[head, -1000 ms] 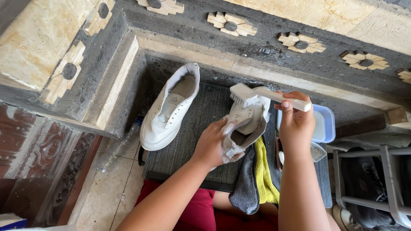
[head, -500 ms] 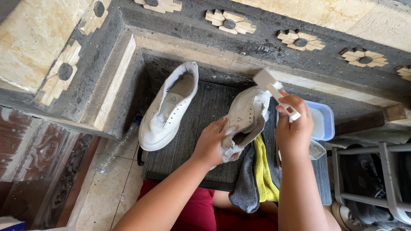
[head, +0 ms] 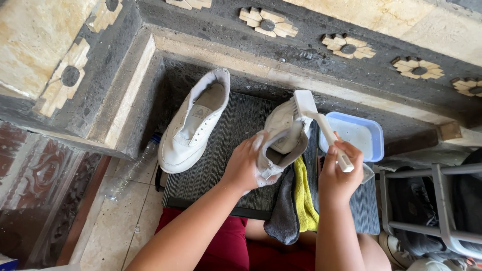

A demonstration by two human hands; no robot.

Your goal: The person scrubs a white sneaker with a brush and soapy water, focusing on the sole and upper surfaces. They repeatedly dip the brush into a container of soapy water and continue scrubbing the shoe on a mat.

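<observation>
Scrubbing, your right hand point(head: 337, 173) grips the white brush point(head: 315, 119) on the sneaker point(head: 281, 135) clamped in your left hand point(head: 244, 163); the second sneaker point(head: 193, 128) lies apart on the mat point(head: 236, 145), seemingly awaiting brushing.

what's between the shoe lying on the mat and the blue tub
In the head view, the second white shoe, gripped by the left hand, sits between the lying shoe and the blue tub, with the right hand's white brush on it.
</observation>
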